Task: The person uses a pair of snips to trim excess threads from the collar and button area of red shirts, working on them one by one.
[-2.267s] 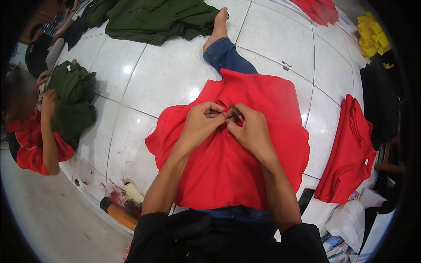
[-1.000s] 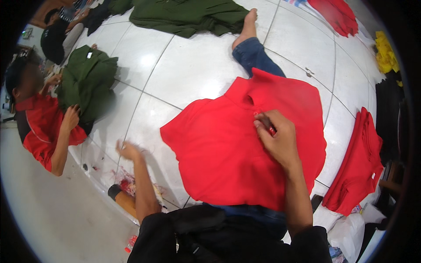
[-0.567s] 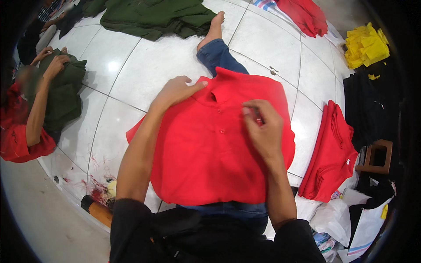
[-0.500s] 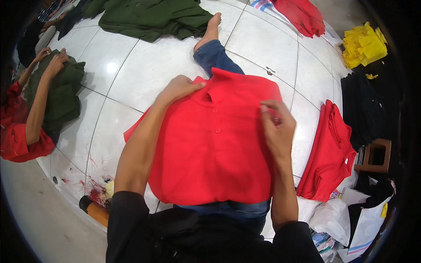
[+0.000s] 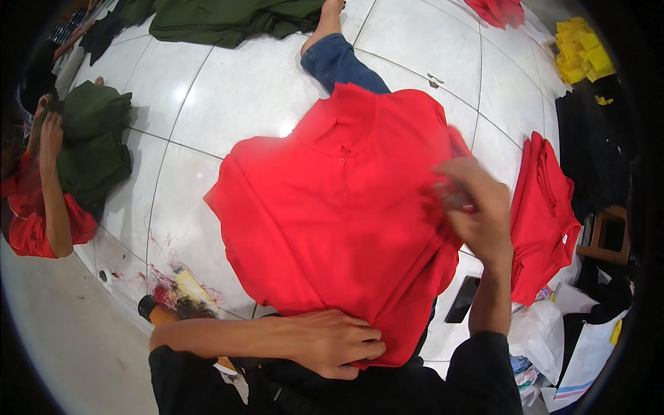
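A white tiled floor (image 5: 263, 97) fills the view, glossy and strewn with piles of clothing, and the person sits on it with one jeans-clad leg (image 5: 339, 62) stretched out ahead.

The left hand (image 5: 332, 344) lies flat with fingers together on the bottom hem of a red polo shirt (image 5: 332, 221), pinning it at the lap. The right hand (image 5: 474, 207) is closed on the shirt's right edge near the sleeve, seemingly pinching a fold of cloth, though motion blur makes the exact grip hard to read. The shirt is spread front-up over the lap and leg, collar away from the person, button placket showing.

The step in hand looks like laying the shirt out flat and squaring it for folding. The next move would call for the right side to be drawn smooth or turned inward while the hem stays held, with both edges kept even.

Just to the right lies a stack of red shirts (image 5: 546, 214), with a dark phone (image 5: 462, 299) on the floor beside it. Farther off are dark green garments (image 5: 235, 17), a yellow pile (image 5: 581, 48) and black clothing (image 5: 595, 152). At the left edge a person in a red top (image 5: 34, 214) handles folded green cloth (image 5: 93, 149).

The shirt's far sleeve and back are hidden, and the right rim is dark and cluttered.
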`<state>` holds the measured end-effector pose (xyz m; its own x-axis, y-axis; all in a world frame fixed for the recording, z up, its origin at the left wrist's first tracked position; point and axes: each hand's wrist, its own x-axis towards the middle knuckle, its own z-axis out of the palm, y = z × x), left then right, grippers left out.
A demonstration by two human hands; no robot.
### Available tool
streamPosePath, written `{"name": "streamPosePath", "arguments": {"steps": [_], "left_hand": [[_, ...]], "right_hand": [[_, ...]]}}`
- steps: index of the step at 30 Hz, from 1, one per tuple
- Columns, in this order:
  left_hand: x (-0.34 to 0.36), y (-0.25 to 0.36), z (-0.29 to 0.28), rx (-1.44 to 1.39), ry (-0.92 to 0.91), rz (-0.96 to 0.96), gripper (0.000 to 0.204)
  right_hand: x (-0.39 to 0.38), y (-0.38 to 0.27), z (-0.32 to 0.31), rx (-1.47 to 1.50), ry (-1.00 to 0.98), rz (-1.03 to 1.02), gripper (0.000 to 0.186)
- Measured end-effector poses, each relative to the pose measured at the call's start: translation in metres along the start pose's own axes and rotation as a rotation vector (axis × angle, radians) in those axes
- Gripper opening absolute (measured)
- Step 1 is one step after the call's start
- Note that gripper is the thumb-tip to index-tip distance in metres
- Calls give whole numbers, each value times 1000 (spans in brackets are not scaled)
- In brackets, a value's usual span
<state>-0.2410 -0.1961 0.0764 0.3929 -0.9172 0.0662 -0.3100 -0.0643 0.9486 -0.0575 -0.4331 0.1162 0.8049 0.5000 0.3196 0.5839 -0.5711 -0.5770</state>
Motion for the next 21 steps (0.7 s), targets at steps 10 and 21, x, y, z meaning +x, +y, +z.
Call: {"name": "streamPosePath", "arguments": {"steps": [10, 21], "left_hand": [[9, -7, -18, -596, -164, -33, 29], [5, -74, -41, 393, 943, -477, 18]], "right_hand": [[-105, -21, -26, 22, -749, 284, 20], [-115, -36, -34, 191, -494, 737, 22]]}}
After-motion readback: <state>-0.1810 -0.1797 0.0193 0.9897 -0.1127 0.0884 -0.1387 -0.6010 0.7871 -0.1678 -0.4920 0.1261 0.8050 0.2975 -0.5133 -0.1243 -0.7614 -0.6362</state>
